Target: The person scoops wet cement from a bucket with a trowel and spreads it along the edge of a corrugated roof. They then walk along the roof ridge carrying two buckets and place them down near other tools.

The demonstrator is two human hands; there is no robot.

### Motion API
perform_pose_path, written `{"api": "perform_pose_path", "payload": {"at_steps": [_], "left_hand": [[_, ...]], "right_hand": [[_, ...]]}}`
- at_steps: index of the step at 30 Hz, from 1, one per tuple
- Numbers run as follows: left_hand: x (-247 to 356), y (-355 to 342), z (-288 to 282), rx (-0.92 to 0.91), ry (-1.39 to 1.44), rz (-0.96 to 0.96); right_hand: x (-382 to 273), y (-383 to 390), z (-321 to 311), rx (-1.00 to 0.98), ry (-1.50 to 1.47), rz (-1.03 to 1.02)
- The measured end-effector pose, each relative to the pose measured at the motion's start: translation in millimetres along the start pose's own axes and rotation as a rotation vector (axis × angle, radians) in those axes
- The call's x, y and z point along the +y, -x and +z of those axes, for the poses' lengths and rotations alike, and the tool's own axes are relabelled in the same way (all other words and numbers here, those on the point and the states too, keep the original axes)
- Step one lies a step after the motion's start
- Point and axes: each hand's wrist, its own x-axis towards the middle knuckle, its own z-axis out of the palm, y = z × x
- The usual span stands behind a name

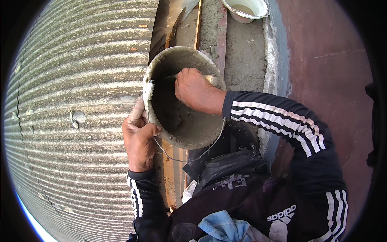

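Note:
A round bucket (183, 54) is tilted in front of me, its mouth facing up toward me. Wet grey mortar (177, 119) coats its inside and lies at the bottom. My left hand (141, 135) grips the bucket's left rim, with the thumb near the edge and the fingers along the outer wall. Inside the mouth, my right hand (195, 89) is closed round the wooden handle (211, 80) of what looks like a trowel. Its blade is mostly hidden by the hand and the shadow. The wire bail (189, 161) hangs down on my side of the bucket.
Corrugated roofing (76, 101) spreads across the left. Fresh mortar (246, 56) lies in a strip beyond the bucket, beside a reddish wall (326, 72). A second, pale bucket (258, 12) with greyish liquid stands at the far end. Wooden strips (198, 26) run lengthwise there.

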Motion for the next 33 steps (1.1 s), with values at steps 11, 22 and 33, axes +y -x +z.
{"api": "perform_pose_path", "payload": {"at_steps": [11, 22, 33], "left_hand": [[-14, 30, -5, -0.003, -0.174, -0.022], [-28, 56, 10, -0.106, -0.317, 0.049], [-26, 58, 15, 0.107, -0.117, 0.030]], "right_hand": [[20, 4, 23, 0.150, 0.026, -0.148], [17, 21, 35, -0.686, -0.560, -0.213], [18, 25, 48, -0.924, -1.195, -0.177]]}}
